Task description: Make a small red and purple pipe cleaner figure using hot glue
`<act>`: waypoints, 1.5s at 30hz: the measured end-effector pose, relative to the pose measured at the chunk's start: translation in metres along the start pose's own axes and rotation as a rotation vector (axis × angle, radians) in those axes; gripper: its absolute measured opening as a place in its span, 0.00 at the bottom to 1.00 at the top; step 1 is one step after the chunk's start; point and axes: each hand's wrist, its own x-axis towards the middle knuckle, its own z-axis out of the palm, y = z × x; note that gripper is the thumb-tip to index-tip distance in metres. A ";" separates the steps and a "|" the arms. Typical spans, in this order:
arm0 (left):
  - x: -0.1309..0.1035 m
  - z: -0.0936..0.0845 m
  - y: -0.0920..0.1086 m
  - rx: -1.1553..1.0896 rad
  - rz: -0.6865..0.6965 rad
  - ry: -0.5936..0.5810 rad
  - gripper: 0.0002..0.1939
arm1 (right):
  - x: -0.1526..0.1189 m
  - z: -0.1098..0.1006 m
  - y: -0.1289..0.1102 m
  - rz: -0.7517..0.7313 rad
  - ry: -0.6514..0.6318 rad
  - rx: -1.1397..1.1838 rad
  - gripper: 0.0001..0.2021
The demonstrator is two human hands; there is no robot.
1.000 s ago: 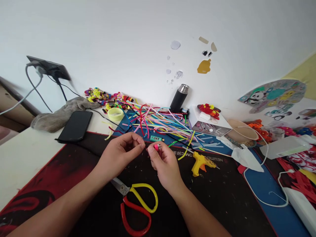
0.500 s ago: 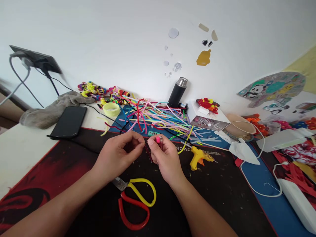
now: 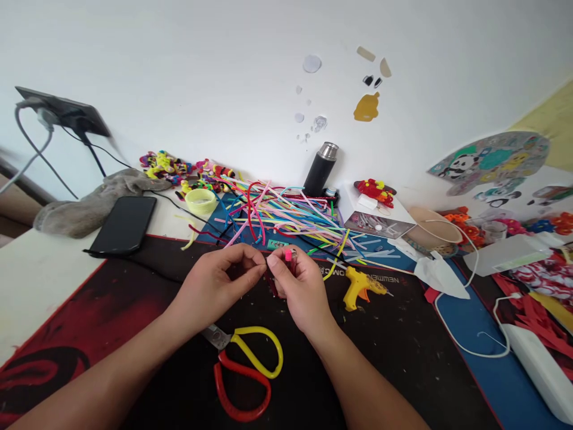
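Note:
My left hand (image 3: 224, 280) is pinched, thumb against forefinger, over the middle of the desk mat. What its fingertips hold is too small to make out. Touching those fingertips, my right hand (image 3: 301, 283) is closed around a lighter (image 3: 289, 254), whose pink button and metal top show above the fingers. A dark red fuzzy strip (image 3: 271, 284) hangs between the hands, with its upper end hidden by the fingers. Below the hands lie scissors (image 3: 257, 352) with one yellow and one red handle; my left wrist covers their blades.
Behind the hands lies a pile of coloured pipe cleaners (image 3: 277, 209), with a black flask (image 3: 321, 169) beyond. A yellow glue gun (image 3: 360, 288) rests right of my right hand. At left are a phone (image 3: 125, 224) and a yellow tape roll (image 3: 200, 202). A white cable (image 3: 470, 353) crosses the right side.
Both hands stay together at nearly the same spot. The left fingertips have shifted slightly right, closer against the right thumb, and the view has tilted a little.

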 end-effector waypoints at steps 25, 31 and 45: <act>0.004 -0.005 -0.013 -0.552 -0.458 -0.192 0.27 | -0.002 -0.001 0.002 -0.068 0.003 -0.039 0.19; 0.005 -0.005 -0.012 -0.575 -0.457 -0.199 0.25 | -0.003 0.000 0.000 -0.079 -0.001 -0.070 0.17; 0.002 -0.005 -0.011 -0.302 -0.203 -0.098 0.13 | -0.002 0.004 -0.002 -0.018 0.014 0.077 0.20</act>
